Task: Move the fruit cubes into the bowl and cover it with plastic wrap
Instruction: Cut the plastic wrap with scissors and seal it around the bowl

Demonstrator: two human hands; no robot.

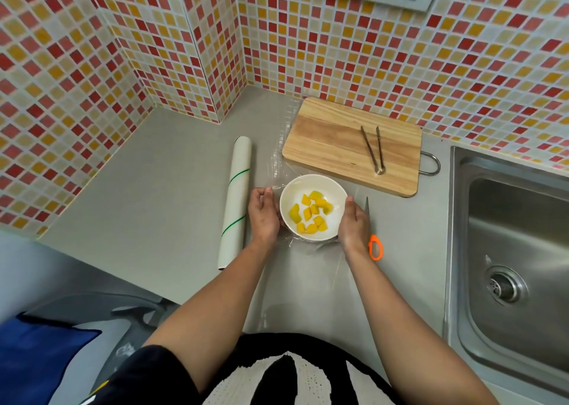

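A white bowl stands on the grey counter and holds several yellow fruit cubes. A sheet of clear plastic wrap lies stretched over the bowl's top, with loose film trailing toward the wall and toward me. My left hand presses against the bowl's left side, thumb and fingers pinching the film. Cupped against the bowl's right side, my right hand holds the film down there. The wrap roll, white with green rings, lies just left of my left hand.
A wooden cutting board with metal tongs on it sits behind the bowl. Orange-handled scissors lie right of my right hand. A steel sink fills the right side. Tiled walls close the back and left.
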